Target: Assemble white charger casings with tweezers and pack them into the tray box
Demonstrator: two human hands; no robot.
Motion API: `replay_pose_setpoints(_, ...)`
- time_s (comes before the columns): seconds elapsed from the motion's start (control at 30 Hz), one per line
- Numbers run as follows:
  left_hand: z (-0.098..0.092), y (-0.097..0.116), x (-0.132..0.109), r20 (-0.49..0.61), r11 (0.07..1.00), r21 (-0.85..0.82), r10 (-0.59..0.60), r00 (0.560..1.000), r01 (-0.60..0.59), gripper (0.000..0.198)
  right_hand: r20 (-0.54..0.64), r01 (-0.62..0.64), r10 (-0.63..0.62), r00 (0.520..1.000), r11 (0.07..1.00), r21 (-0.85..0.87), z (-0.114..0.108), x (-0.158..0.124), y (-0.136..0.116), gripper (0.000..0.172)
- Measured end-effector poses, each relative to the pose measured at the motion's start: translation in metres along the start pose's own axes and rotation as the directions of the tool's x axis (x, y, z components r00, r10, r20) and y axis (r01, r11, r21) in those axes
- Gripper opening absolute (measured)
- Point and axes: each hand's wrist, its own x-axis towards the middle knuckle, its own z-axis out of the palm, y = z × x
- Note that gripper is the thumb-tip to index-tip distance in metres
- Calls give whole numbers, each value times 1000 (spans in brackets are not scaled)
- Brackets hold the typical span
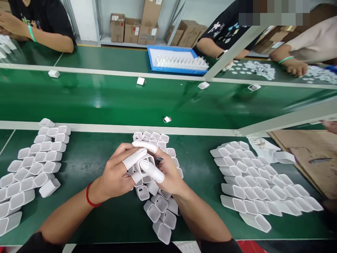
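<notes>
My left hand (119, 170) and my right hand (167, 168) meet over the middle of the green bench. White finger cots cover several of my fingertips. Between them both hands grip a small white plastic housing (143, 162), mostly hidden by the fingers. A dark bit shows beside it at the right fingers, too small to name. Behind and below the hands stands a cluster of white plastic housings (161, 203), open ends up, some with parts inside. A red braided bracelet (92, 196) circles my left wrist.
More white housings (42, 158) stand in rows at left, and others (252, 186) at right. Beyond a pale rail, a green conveyor belt (97, 95) carries several small white units. Co-workers sit across it, near a blue tray (151, 63). Brown cardboard (305, 151) lies at right.
</notes>
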Motion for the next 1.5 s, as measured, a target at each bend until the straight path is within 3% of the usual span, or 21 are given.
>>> replay_pose_setpoints(0.13,3,1,-1,-14,999,45,6,1000,-5,51,-44,10,-9,999,1000,27,6,0,4,47)
replay_pose_setpoints(0.23,3,1,0,-16,995,94,-20,1000,22,46,-62,-47,51,997,996,69,7,2,5,48)
replay_pose_setpoints(0.3,1,0,0,10,993,85,-86,996,85,39,-34,-95,98,995,993,63,3,4,4,48)
replay_pose_setpoints(0.37,-2,-1,0,7,973,29,-230,973,230,36,26,-110,109,994,993,48,-4,4,2,50)
replay_pose_setpoints(0.47,-11,-3,1,-94,850,-230,-504,858,474,45,73,-105,98,993,988,109,-16,2,-1,53)
replay_pose_setpoints(0.57,-21,-6,8,-145,673,-520,-677,722,527,39,-12,-86,89,996,984,159,-21,0,-4,51)
replay_pose_setpoints(0.67,-30,-8,17,-60,470,-659,-812,581,588,31,-79,-67,81,994,985,161,-21,-1,-5,42)
replay_pose_setpoints(0.83,-34,-13,29,79,156,-787,-935,347,597,32,-61,-73,82,995,988,137,-23,-3,-5,36)
replay_pose_setpoints(0.93,-34,-14,32,109,73,-809,-956,271,583,30,-86,-57,68,994,991,118,-24,-3,-4,35)
replay_pose_setpoints(1.0,-33,-15,31,116,58,-809,-959,257,585,30,-100,-46,58,993,992,116,-23,-2,-3,32)
replay_pose_setpoints(1.07,-33,-15,29,111,82,-802,-952,284,591,30,-113,-46,61,992,990,136,-23,-1,-4,26)
replay_pose_setpoints(1.13,-32,-15,26,94,157,-790,-924,370,593,27,-132,-10,32,991,986,164,-24,1,-4,25)
replay_pose_setpoints(1.23,-31,-16,22,88,271,-778,-846,525,567,42,-246,188,-151,957,973,132,-29,1,-5,35)
replay_pose_setpoints(1.3,-30,-16,20,124,278,-778,-811,571,564,39,-332,276,-261,907,961,-2,-35,0,-6,40)
replay_pose_setpoints(1.4,-26,-18,19,167,224,-792,-815,555,568,26,-368,165,-235,899,963,-212,-43,-3,-8,54)
replay_pose_setpoints(1.5,-20,-20,18,164,165,-831,-840,518,531,22,-320,115,-186,929,967,-228,-46,-7,-11,59)
